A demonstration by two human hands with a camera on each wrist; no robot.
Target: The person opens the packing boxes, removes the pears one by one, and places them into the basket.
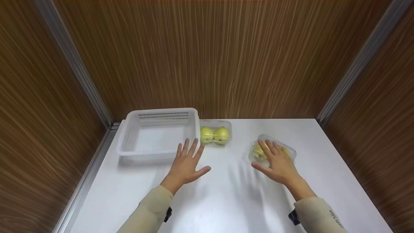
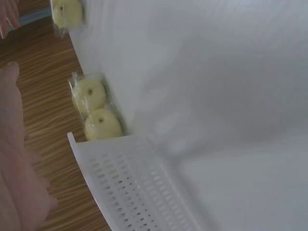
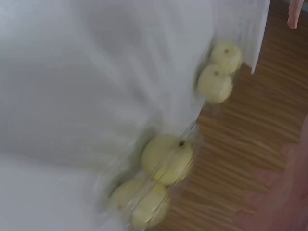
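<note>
My left hand [image 1: 186, 166] is spread over the white table, its fingertips overlapping the front right corner of a white plastic basket [image 1: 155, 152] in the head view. Fingers and thumb are straight and grip nothing. Just right of the basket stands a clear plastic box [image 1: 216, 123] with two round yellow-green fruits [image 1: 221, 134] inside. Farther right, my right hand [image 1: 280, 166] hovers with spread fingers, partly hiding a second clear box [image 1: 292, 152], set at an angle. That box also holds two such fruits [image 3: 167, 159], seen side by side in the right wrist view.
The white table [image 1: 207, 207] is enclosed by wood-grain panels [image 1: 213, 58] at the back and both sides. Metal strips [image 1: 77, 61] run along the panel corners. The basket has slotted walls [image 2: 125, 187] and stands at the back left.
</note>
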